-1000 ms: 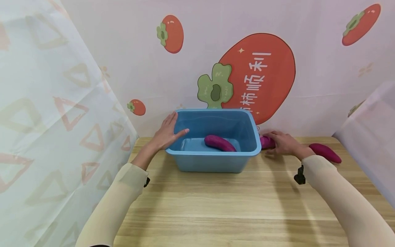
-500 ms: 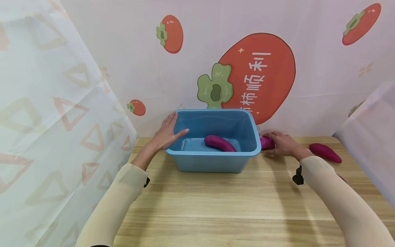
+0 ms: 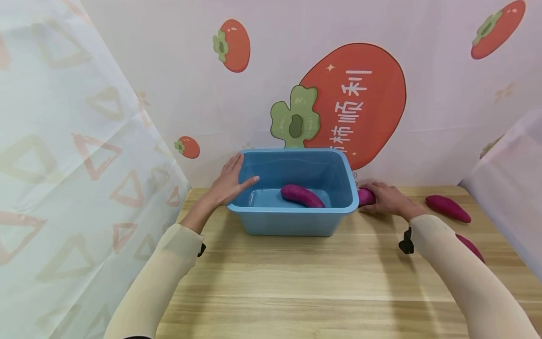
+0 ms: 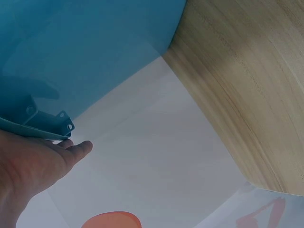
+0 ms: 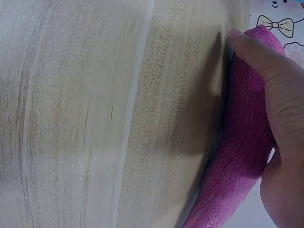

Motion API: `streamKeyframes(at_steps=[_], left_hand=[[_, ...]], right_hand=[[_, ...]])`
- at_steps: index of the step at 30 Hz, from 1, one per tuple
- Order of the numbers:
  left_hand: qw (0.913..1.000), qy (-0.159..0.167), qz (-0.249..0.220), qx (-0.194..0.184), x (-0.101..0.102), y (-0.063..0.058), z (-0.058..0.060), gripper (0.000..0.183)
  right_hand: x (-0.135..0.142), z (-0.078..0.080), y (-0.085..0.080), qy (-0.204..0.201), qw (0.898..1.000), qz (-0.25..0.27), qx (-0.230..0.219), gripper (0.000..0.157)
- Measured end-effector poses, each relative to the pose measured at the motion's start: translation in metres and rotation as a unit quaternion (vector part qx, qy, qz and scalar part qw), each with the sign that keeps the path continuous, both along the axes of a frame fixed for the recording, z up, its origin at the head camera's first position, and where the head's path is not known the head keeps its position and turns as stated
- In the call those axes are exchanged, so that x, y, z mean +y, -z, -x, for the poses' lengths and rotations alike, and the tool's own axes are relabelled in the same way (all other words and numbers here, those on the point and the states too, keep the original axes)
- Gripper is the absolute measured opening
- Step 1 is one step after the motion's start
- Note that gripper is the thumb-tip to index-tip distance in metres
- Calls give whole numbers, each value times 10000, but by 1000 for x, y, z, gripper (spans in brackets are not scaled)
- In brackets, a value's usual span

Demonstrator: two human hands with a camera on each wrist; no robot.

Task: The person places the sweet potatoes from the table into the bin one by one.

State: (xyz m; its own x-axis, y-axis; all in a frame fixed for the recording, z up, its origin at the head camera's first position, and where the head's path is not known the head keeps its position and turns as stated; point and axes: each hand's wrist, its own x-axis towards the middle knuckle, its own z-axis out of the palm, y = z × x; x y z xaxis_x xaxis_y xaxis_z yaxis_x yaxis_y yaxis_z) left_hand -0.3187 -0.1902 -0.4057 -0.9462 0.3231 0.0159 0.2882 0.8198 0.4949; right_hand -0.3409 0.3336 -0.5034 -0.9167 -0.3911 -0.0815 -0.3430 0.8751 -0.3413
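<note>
A blue plastic tub (image 3: 292,222) stands at the back of the table, and one purple sweet potato (image 3: 301,196) lies inside it. On the tub's left rim rests my left hand (image 3: 227,182), its fingers straight and its thumb extended over the opening. From below, the left wrist view shows this hand (image 4: 38,164) against the rim. Right of the tub, my right hand (image 3: 386,198) grips another purple sweet potato (image 3: 366,197) lying on the table. In the right wrist view the thumb reaches across the wrinkled skin of this sweet potato (image 5: 249,114); the other fingers are mostly hidden.
Two more sweet potatoes lie at the right: one (image 3: 448,208) behind the right sleeve, another (image 3: 471,248) partly covered by it. A printed cloth wall (image 3: 254,108) rises close behind the tub. Light cloth sides flank the wooden table (image 3: 288,282).
My right forearm has shifted slightly left, uncovering part of a sweet potato at the right. The right hand's fingers have drawn closer round its sweet potato. My left hand and the tub stay put.
</note>
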Motion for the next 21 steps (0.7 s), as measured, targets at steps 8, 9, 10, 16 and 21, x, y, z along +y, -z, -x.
streamKeyframes(at_steps=[8,9,10,16,21], left_hand=[[10000,5,-59,-43,0,0,-2,103],[10000,5,-58,-47,0,-1,-3,103],[10000,0,-57,-46,0,-1,-3,103],[10000,-50,-72,-16,0,-1,-2,102],[10000,-21,-80,-24,0,-2,-3,102]], right_hand=[[-1,3,6,57,9999,30,82,81],[0,3,7,55,9999,29,118,80],[-1,3,7,48,9999,23,163,80],[0,4,5,13,9995,66,322,76],[-1,4,4,40,9996,91,272,74]])
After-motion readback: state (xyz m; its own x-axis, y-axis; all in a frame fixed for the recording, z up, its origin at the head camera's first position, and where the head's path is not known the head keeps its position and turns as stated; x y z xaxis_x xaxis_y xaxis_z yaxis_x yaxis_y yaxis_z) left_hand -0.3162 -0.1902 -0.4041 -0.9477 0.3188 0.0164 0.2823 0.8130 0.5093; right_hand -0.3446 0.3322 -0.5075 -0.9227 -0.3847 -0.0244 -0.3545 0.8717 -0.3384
